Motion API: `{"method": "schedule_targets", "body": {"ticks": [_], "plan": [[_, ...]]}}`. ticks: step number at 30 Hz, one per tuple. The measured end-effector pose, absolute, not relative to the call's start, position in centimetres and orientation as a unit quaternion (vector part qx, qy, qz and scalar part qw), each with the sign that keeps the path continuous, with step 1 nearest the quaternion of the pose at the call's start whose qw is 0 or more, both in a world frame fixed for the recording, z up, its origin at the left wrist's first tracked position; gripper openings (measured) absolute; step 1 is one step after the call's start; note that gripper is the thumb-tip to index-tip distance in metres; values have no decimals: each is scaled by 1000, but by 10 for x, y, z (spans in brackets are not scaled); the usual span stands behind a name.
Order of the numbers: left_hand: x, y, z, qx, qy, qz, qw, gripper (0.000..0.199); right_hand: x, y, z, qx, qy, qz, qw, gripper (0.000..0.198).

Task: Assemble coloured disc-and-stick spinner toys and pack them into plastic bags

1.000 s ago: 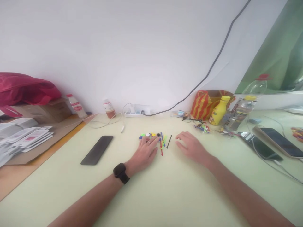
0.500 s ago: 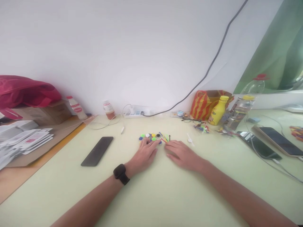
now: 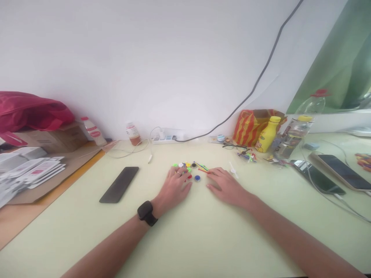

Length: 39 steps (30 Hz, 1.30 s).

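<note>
Coloured caps (image 3: 185, 166) and thin sticks (image 3: 202, 167) lie scattered mid-table just past the fingertips of the left hand (image 3: 174, 188) and right hand (image 3: 226, 186), both resting flat, spread and holding nothing, between a black phone (image 3: 119, 184) to the left and glasses (image 3: 234, 147), yellow bottle (image 3: 268, 135) and tangled cables (image 3: 327, 193) to the right.

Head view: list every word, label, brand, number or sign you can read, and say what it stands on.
None can be read.
Small bottle: label blurred.
White bottle: red label too blurred.
Yellow bottle: print too small.
White packets: red marks, illegible.
</note>
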<state>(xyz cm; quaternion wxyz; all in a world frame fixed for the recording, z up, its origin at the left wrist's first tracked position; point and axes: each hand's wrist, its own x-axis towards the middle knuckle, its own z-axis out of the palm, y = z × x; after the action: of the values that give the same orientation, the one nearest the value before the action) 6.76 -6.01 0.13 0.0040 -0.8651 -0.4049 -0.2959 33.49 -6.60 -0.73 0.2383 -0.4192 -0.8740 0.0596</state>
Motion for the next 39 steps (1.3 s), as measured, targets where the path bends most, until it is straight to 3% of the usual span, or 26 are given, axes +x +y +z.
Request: {"method": "schedule_targets", "body": {"ticks": [9,14,17,22,25,28,35,39], "plan": [[69,-67,10,-880,-362,-303,-57,7,334,-67,-5,-411,-875,83,244,33],[75,-78,19,-906,-315,-258,-117,14,334,-65,-8,-404,-873,75,262,34],[80,-78,16,-920,-301,-234,-86,20,333,-66,-9,-401,-870,71,278,35],[83,-73,7,-908,-336,-249,11,10,333,-67,-8,-408,-858,76,302,32],[81,-73,6,-900,-340,-272,17,8,334,-65,-9,-406,-850,89,324,33],[81,-77,9,-882,-362,-295,-70,10,336,-61,-12,-389,-840,111,362,32],[85,-82,8,-734,-390,-362,-423,25,335,-62,-1,-365,-785,162,475,23],[86,-81,7,-674,-383,-372,-511,33,330,-76,19,-392,-706,299,508,10]]}}
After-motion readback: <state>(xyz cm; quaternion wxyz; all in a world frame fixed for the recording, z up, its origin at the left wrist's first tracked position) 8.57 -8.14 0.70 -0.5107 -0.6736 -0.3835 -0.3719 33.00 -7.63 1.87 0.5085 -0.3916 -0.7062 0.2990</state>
